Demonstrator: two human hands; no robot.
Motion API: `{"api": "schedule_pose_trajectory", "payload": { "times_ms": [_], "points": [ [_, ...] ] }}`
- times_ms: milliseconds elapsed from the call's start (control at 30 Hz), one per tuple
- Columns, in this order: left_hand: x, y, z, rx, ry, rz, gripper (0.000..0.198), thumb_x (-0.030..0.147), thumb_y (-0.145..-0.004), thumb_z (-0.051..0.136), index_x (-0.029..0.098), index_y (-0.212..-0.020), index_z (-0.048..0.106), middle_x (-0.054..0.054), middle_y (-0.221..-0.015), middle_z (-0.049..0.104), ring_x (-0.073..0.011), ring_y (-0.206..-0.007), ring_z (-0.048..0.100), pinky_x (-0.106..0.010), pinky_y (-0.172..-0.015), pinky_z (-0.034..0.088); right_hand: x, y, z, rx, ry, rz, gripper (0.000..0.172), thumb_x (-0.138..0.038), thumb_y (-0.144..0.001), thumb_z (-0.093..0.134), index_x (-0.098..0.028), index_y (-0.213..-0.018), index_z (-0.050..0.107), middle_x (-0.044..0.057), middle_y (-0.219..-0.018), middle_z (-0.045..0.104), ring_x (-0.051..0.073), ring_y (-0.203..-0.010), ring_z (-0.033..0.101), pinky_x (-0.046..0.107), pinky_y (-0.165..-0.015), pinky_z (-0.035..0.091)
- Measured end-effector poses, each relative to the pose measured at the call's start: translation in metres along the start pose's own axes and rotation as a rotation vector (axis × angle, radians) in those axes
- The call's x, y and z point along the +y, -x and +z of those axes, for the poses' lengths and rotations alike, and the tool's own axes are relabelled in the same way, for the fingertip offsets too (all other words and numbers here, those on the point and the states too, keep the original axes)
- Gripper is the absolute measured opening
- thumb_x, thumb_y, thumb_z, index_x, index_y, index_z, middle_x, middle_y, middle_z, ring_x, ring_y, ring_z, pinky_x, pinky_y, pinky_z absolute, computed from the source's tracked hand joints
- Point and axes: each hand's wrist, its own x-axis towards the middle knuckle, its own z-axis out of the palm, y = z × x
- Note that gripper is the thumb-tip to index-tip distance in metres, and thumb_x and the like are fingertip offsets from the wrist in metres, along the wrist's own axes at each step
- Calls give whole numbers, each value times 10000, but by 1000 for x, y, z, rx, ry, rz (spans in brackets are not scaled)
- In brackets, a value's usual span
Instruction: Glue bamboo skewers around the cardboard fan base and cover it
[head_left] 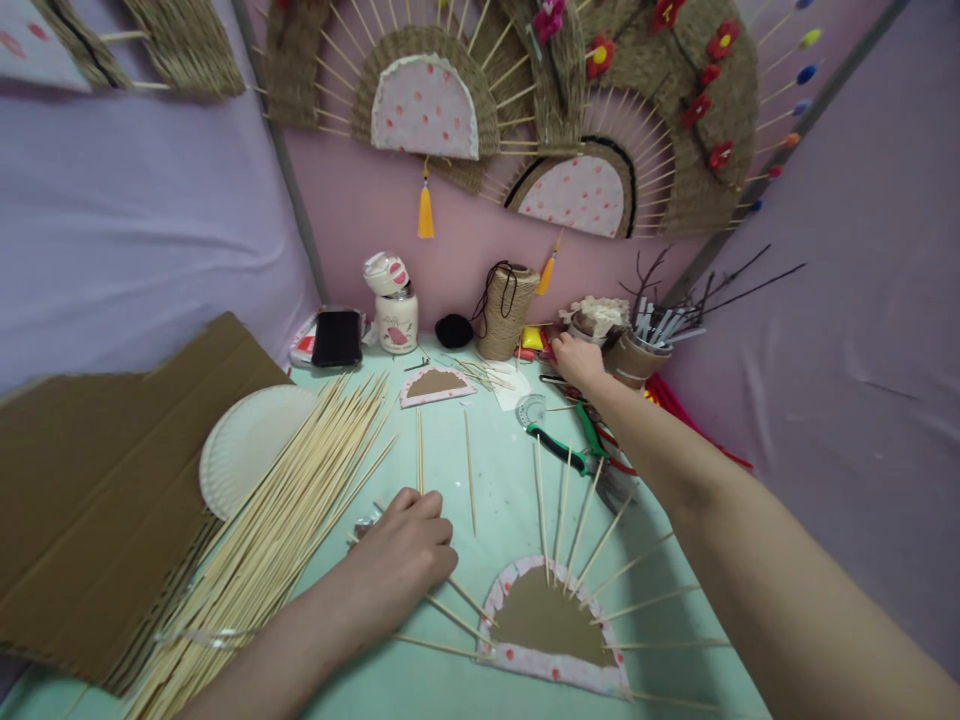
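Cup (634, 362) w/ sticks (660, 325); right hand (576, 362) beside.

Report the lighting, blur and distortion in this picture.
Head view: soft, even light, only faint shadow under the left hand; sharp from the skewers to the right hand; wide-angle lens bends the wall pole and swells the right forearm.
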Motion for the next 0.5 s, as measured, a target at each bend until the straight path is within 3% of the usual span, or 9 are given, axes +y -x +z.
{"api": "schedule_pose_trajectory", "payload": {
  "times_ms": [267, 500],
  "points": [
    [3, -1, -7, -37, -4, -13, 294, 171, -884, 663, 151, -635, 508, -16, -656, 499, -183, -778, 360, -362, -696, 209, -2, -1, -2, 19, -92, 50, 342, -357, -945, 608, -167, -1229, 591, 91, -1232, 617, 223, -1047, 632, 437, -876, 547],
    [1, -1, 0, 13, -19, 8, 320, 155, -869, 673, 148, -618, 476, -13, -629, 479, -183, -756, 345, -362, -682, 192, 16, 4, -17, 136, -264, 267, 290, -389, -954, 580, -170, -1139, 619, 70, -1150, 642, 198, -987, 634, 407, -847, 537]
  ]
}}
